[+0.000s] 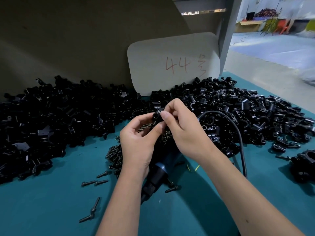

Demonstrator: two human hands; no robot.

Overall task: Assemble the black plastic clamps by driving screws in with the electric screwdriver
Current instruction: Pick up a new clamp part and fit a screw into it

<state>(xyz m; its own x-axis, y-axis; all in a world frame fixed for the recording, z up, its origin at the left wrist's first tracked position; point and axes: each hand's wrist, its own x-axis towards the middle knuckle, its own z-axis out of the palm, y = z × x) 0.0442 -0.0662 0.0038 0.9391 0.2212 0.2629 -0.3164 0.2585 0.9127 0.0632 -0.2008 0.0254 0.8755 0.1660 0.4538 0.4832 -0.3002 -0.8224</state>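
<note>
My left hand (136,142) grips a small black plastic clamp (156,117) between thumb and fingers above the table's middle. My right hand (184,128) pinches the same clamp from the right; its fingertips hold something small at the clamp's top that is too tiny to name. The electric screwdriver (158,174), black with a blue body, lies on the teal table (51,201) under my wrists, untouched. Its black cable (238,133) arcs off to the right. A heap of dark screws (115,154) sits just beneath my left hand.
Large piles of black clamp parts spread across the left (42,125) and the right (247,113) of the table. Loose screws (94,183) lie scattered at the near left. A card marked "44" (173,63) leans against the back wall. An assembled clamp (305,160) rests at the right edge.
</note>
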